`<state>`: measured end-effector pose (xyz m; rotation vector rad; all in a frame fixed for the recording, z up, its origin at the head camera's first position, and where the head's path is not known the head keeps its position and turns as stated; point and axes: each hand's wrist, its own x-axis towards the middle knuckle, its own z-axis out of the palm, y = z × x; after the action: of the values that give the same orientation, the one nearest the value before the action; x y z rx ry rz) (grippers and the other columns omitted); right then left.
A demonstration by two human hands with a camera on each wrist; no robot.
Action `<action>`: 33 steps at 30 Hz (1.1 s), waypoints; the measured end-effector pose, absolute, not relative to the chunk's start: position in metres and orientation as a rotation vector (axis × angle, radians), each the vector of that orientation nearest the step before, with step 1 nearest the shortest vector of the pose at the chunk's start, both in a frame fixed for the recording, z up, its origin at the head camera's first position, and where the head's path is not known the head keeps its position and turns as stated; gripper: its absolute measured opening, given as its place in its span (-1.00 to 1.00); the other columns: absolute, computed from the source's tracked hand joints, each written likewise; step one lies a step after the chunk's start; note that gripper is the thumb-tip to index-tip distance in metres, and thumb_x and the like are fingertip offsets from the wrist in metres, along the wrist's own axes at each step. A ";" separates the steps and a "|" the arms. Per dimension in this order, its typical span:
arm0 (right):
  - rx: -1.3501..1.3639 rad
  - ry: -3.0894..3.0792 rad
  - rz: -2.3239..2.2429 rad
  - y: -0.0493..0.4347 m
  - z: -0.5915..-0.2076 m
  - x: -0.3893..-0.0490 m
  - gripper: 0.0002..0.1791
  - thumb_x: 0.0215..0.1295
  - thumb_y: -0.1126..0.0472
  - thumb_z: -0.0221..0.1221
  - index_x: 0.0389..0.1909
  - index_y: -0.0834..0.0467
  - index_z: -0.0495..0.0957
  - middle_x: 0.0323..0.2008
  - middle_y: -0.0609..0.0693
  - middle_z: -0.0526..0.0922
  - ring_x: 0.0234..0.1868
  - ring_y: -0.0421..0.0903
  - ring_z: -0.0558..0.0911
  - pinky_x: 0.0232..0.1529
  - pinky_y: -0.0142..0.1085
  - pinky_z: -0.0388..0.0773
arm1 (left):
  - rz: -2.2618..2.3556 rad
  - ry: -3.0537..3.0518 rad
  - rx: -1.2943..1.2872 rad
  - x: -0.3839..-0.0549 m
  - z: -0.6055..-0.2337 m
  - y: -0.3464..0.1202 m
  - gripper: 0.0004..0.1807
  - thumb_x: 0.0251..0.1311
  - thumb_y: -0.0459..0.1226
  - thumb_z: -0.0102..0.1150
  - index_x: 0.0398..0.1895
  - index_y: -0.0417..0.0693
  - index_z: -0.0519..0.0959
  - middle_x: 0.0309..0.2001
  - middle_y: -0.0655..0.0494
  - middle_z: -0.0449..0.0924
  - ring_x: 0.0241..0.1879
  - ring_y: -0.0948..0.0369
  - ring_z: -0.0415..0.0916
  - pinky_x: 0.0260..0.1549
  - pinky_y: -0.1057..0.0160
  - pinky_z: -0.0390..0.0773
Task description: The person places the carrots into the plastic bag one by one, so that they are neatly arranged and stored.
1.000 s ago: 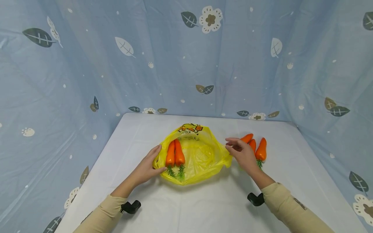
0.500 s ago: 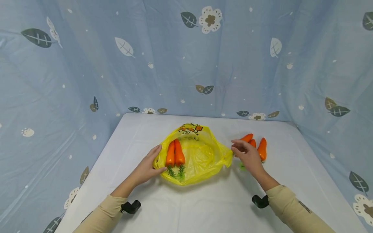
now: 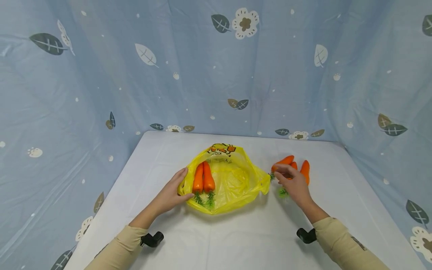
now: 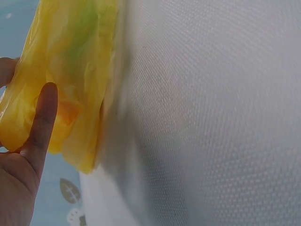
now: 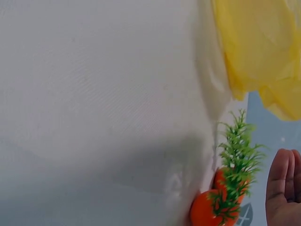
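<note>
A yellow plastic bag [image 3: 236,183] with a printed cartoon stands with its mouth spread, two orange toy carrots [image 3: 208,182] side by side inside at the left, green tops toward me. My left hand [image 3: 170,191] holds the bag's left side, thumb at the near rim; in the left wrist view the thumb [image 4: 45,110] lies straight along the yellow film. My right hand [image 3: 294,183], fingers loosely bent, hovers over a group of carrots [image 3: 305,170] right of the bag and partly hides them. A green carrot top [image 5: 239,150] shows beside the right hand [image 5: 284,188].
A white cloth [image 3: 209,240] covers the table. Blue patterned curtains [image 3: 202,75] enclose its back and sides. A black wrist device [image 3: 152,239] sits at the left sleeve, another [image 3: 306,235] at the right.
My right hand has left the bag's right edge and moved rightward over the loose carrots, fingers a little wider apart. The left hand, bag and carrots inside it have stayed in place.
</note>
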<state>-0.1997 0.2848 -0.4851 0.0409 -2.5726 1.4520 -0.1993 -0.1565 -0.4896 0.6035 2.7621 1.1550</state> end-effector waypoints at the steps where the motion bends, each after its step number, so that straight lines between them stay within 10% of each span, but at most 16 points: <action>1: 0.031 -2.579 1.444 0.286 -0.485 -0.199 -0.58 0.46 0.11 0.24 0.23 0.23 0.57 0.02 0.16 0.65 -0.15 -0.14 0.61 -0.20 -0.32 0.70 | 1.155 2.762 0.605 -0.199 -0.490 -0.156 0.06 0.24 -0.12 0.41 0.63 -0.22 -0.03 0.60 -0.25 -0.07 0.53 -0.24 -0.01 0.41 -0.28 0.14; 13: -0.110 -2.626 1.260 0.306 -0.493 -0.195 -0.58 0.47 0.06 0.23 0.23 0.18 0.59 0.00 0.12 0.68 -0.07 -0.03 0.55 -0.27 -0.54 0.53 | 1.148 2.760 0.600 -0.198 -0.491 -0.156 0.06 0.24 -0.11 0.41 0.63 -0.23 -0.04 0.60 -0.26 -0.07 0.53 -0.23 0.00 0.41 -0.28 0.14; 33: -0.165 -2.570 1.222 0.334 -0.503 -0.195 -0.56 0.48 0.02 0.21 0.23 0.17 0.59 0.03 0.14 0.67 -0.22 -0.41 0.49 -0.34 -0.53 0.55 | 1.150 2.764 0.593 -0.199 -0.491 -0.156 0.06 0.24 -0.11 0.42 0.63 -0.21 -0.03 0.60 -0.23 -0.07 0.53 -0.23 0.00 0.41 -0.28 0.14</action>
<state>-0.1947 0.3336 -0.5031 -0.1650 -2.5701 1.2222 -0.1988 -0.1561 -0.4909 0.5933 2.7643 1.1502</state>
